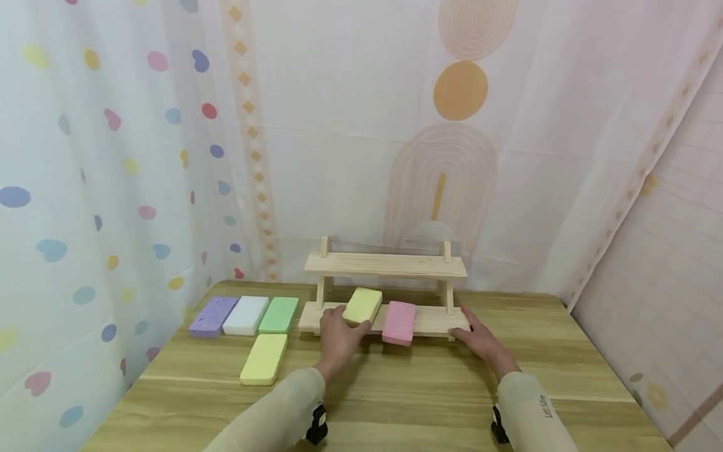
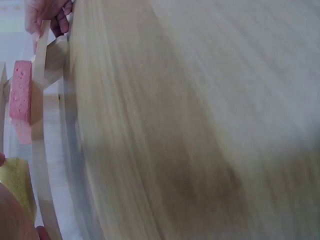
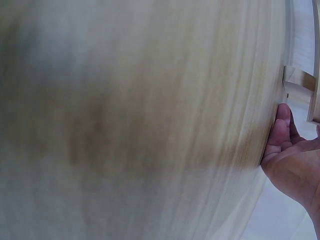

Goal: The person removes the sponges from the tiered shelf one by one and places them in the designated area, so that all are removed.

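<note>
My left hand (image 1: 337,336) holds a yellow sponge (image 1: 363,306) between thumb and fingers, over the left part of the lower board (image 1: 432,319) of a two-tier wooden shelf. To its right, a pink sponge (image 1: 400,322) lies on that same board and juts past its front edge. My right hand (image 1: 479,339) grips the board's right end, thumb at the front corner and fingers along the side. In the left wrist view the pink sponge (image 2: 20,92) shows above the yellow sponge (image 2: 17,185). The right wrist view has my right hand (image 3: 295,155) low beside the shelf end.
Purple (image 1: 213,316), white (image 1: 246,315) and green (image 1: 279,315) sponges lie side by side on the table's left, with another yellow sponge (image 1: 263,359) in front. The upper board (image 1: 386,264) spans above the lower one. A patterned curtain (image 1: 339,157) hangs behind the wooden table (image 1: 407,402).
</note>
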The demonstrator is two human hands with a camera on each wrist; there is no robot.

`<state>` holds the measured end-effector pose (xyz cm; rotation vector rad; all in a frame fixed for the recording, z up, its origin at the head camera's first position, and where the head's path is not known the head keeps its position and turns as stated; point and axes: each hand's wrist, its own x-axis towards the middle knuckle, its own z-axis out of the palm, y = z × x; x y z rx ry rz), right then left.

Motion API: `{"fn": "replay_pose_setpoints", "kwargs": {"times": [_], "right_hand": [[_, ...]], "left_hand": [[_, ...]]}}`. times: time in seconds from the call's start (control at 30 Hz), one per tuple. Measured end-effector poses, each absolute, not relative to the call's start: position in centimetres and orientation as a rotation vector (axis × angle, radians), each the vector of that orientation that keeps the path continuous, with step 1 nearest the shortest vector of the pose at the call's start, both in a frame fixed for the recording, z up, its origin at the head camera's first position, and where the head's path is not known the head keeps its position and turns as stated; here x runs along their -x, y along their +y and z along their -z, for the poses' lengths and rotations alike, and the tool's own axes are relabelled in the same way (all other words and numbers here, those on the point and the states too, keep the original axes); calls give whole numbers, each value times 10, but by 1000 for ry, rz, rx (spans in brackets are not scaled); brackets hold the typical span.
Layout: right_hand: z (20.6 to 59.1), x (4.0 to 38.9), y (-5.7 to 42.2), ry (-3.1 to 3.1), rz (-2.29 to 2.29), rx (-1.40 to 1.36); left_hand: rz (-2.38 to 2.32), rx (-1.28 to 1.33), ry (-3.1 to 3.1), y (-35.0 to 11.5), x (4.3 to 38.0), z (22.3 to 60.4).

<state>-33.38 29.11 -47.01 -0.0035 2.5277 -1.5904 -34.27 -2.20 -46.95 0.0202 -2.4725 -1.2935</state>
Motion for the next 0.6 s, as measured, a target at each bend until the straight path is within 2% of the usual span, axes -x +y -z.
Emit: {"fn": "replay_pose_setpoints", "kwargs": {"times": [0.6], "right_hand": [[476, 335, 292, 2544, 1585, -1]], "left_hand": [[1365, -38, -2417, -73, 329, 443]]}}
